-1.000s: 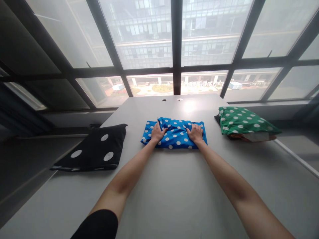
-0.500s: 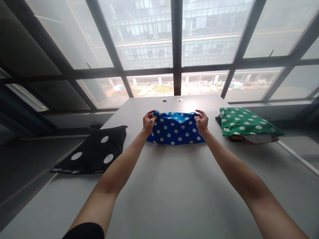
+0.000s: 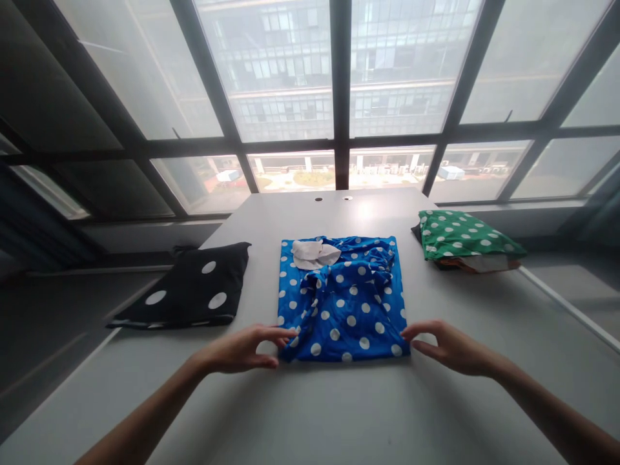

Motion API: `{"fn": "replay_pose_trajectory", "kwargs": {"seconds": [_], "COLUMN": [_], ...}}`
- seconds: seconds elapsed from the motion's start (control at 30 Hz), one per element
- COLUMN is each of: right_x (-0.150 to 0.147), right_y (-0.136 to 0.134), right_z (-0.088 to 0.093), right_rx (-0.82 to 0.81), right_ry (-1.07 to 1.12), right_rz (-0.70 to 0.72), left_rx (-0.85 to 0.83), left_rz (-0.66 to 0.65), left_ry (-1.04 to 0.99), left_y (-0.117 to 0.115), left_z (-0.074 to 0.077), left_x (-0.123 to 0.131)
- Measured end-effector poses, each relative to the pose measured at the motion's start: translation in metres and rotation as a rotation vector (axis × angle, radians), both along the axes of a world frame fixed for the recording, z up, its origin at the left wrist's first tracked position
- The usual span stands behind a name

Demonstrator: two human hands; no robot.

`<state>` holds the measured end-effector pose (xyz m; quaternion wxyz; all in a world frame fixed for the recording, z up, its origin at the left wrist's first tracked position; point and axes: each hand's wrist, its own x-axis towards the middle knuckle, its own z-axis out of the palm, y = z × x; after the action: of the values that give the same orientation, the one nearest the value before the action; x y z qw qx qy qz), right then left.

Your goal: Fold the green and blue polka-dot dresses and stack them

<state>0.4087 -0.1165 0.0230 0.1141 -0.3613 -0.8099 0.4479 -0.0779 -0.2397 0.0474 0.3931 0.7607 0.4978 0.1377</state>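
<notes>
A blue cloth with white polka dots (image 3: 341, 300) lies spread on the grey table (image 3: 339, 400), rumpled in its middle, with a white patch (image 3: 314, 254) near its far left corner. My left hand (image 3: 242, 349) is at the cloth's near left corner, fingers stretched toward it and touching the edge. At the near right corner my right hand (image 3: 448, 349) does the same, its fingertips just at the fabric. Neither hand has a grip on the cloth.
A black cloth with large white dots (image 3: 194, 290) lies at the table's left edge. A folded green polka-dot cloth (image 3: 460, 236) sits on a small stack at the right. Two cable holes (image 3: 332, 198) mark the far end, before large windows.
Both hands lifted the cloth's far edge, drew it toward me and unfolded it flat. The hands have let go and now rest at the near corners.
</notes>
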Motion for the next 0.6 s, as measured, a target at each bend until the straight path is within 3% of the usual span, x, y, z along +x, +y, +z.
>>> {"fn": "replay_pose_trajectory", "kwargs": {"seconds": [0.07, 0.13, 0.23, 0.37, 0.47, 0.53, 0.6], "right_x": [-0.005, -0.022, -0.058, -0.106, -0.137, -0.157, -0.177], "right_y": [0.003, 0.012, 0.028, 0.045, 0.066, 0.090, 0.121], "right_z": [-0.005, -0.010, -0.023, -0.052, -0.071, -0.077, -0.075], "right_rx": [0.056, 0.118, 0.204, 0.224, 0.335, 0.425, 0.447], "right_ry": [-0.021, 0.030, 0.064, -0.069, -0.181, -0.183, -0.135], "right_rz": [-0.091, -0.235, -0.382, -0.340, -0.304, -0.301, -0.319], "left_rx": [0.055, 0.171, 0.284, 0.291, 0.367, 0.428, 0.470], "left_rz": [0.096, 0.281, 0.511, 0.524, 0.495, 0.526, 0.587], "left_ry": [0.048, 0.033, 0.013, 0.208, 0.359, 0.319, 0.204], "left_y": [0.006, 0.025, 0.065, 0.114, 0.147, 0.173, 0.203], "left_z": [0.002, 0.000, -0.017, -0.061, -0.088, -0.096, -0.094], "left_x": [0.005, 0.016, 0.039, 0.063, 0.062, 0.051, 0.034]}}
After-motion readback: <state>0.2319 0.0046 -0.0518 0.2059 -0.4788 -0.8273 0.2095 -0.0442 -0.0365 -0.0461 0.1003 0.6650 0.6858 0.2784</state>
